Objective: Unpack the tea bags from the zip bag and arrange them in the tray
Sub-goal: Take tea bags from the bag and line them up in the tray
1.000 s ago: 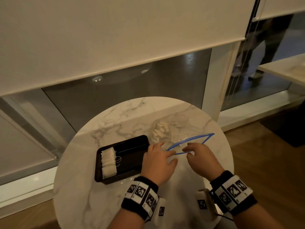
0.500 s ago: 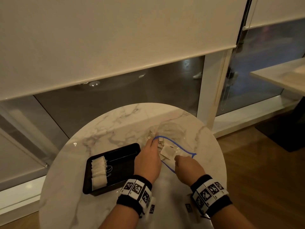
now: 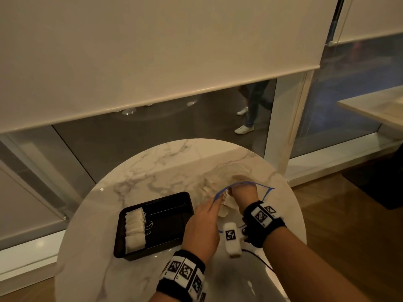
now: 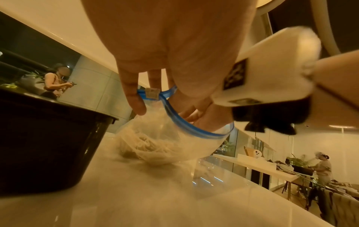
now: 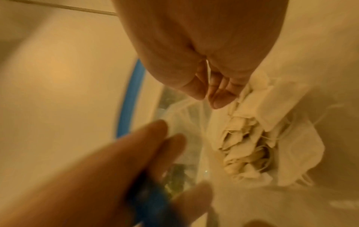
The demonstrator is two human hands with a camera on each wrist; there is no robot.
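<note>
Both hands at zip bag (image 3: 229, 177); right hand (image 3: 243, 196) inside.

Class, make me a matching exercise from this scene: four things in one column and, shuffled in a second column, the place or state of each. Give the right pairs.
Things:
1. left hand
2. right hand
3. row of tea bags
4. tray

Places or states:
A. reaches inside the zip bag
B. black, on the marble table
C. holds the bag's blue rim open
D. lies along the tray's left side

Pairs: 1-C, 2-A, 3-D, 4-B
</note>
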